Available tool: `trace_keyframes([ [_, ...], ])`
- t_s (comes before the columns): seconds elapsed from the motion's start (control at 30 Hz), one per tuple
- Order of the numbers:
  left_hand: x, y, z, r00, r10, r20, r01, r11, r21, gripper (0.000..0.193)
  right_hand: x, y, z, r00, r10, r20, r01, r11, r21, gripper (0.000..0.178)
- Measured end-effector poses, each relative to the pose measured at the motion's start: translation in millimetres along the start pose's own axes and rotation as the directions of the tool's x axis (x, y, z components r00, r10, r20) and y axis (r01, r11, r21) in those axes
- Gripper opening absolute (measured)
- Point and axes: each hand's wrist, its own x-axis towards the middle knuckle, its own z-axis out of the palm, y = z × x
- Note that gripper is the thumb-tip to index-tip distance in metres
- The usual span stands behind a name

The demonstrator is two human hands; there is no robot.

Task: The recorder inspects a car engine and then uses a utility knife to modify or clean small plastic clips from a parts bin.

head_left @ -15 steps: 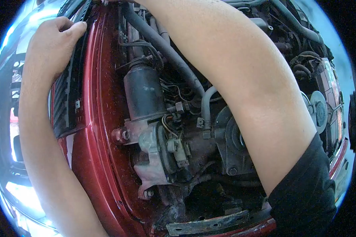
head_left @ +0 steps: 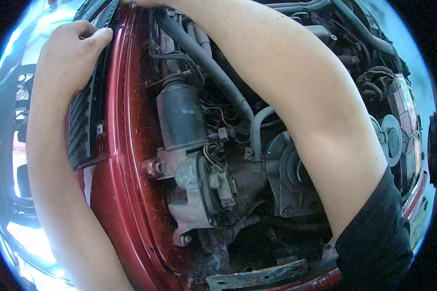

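My left hand (head_left: 73,51) is curled at the edge of a black ribbed cowl grille (head_left: 86,138), just below the windshield glass (head_left: 22,165). Its thumb lies across the grille beside the red body edge, while the other fingertips are bent out of sight. Across the engine bay reaches my right arm, and only a sliver of my right hand (head_left: 148,2) shows at the top edge, near the far end of the red panel (head_left: 119,104). What its fingers do is hidden.
Below my arms is a dark cylindrical motor (head_left: 182,116) on a metal bracket (head_left: 192,211). A thick black hose (head_left: 209,63) runs past it. A rusty metal strip (head_left: 257,275) lies at the near edge. A round pale disc (head_left: 392,138) stands at right.
The view has shifted slightly, so the engine parts sit a little further right. My left hand keeps its curl at the grille, and my right arm stays stretched over the bay.
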Motion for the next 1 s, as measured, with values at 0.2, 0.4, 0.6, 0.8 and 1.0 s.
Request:
trace_keyframes([
  [0.2,2.3,3.3,-2.1,1.000,0.004,0.023,-0.004,1.000,0.007,0.049,-3.7,-12.4,-26.4,0.995,0.039,0.091,-0.030,0.995,-0.096,0.024],
  [0.4,-8.0,0.1,-4.4,0.999,-0.046,0.015,0.046,0.999,0.003,0.047,-16.4,-24.4,-13.8,0.999,-0.042,-0.014,0.043,0.994,0.102,0.026],
  [0.6,-3.4,9.3,0.5,1.000,-0.022,-0.006,0.022,0.999,-0.026,0.045,-12.3,14.1,8.1,0.916,-0.390,-0.093,0.358,0.900,-0.249,0.022],
  [0.8,-2.7,-6.4,-0.7,1.000,0.025,-0.016,-0.025,0.999,-0.022,0.045,3.2,2.4,6.4,0.999,0.049,-0.024,-0.040,0.962,0.272,0.019],
  [1.0,3.7,-8.2,7.5,0.997,0.053,0.048,-0.053,0.999,0.002,0.044,8.6,43.0,21.5,0.828,-0.550,-0.112,0.522,0.828,-0.204,0.022],
])
